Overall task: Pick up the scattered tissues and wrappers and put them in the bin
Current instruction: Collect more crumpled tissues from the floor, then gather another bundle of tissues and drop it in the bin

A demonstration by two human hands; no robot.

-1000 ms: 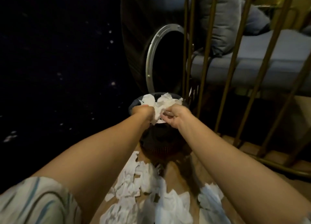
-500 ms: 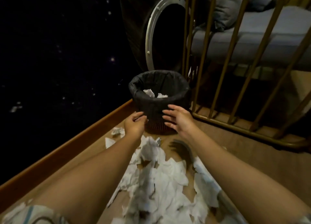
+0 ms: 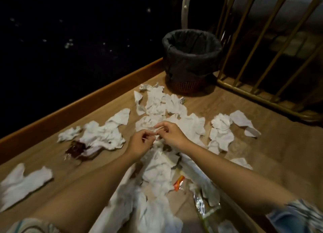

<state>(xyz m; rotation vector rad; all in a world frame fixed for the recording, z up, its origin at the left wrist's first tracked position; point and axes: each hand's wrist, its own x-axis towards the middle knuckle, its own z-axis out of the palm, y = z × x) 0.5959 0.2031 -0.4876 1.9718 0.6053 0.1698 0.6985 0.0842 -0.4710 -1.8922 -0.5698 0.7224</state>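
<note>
Both arms reach forward; left hand [image 3: 139,143] and right hand [image 3: 172,134] meet, fingers pinching tissues [image 3: 158,136] above the floor [image 3: 271,154].

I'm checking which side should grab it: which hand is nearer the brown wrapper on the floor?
Left. The left hand hovers just right of the brown wrapper; the right hand is farther right, beyond the left hand.

Bin [image 3: 191,61] mouth open from above, nothing over it. Gold railing [image 3: 262,57] just beside it on the right, raised wood edge [image 3: 87,106] on the left. Tissues [image 3: 157,101] crowd the floor [image 3: 262,154] in front; bare strip far right.
</note>
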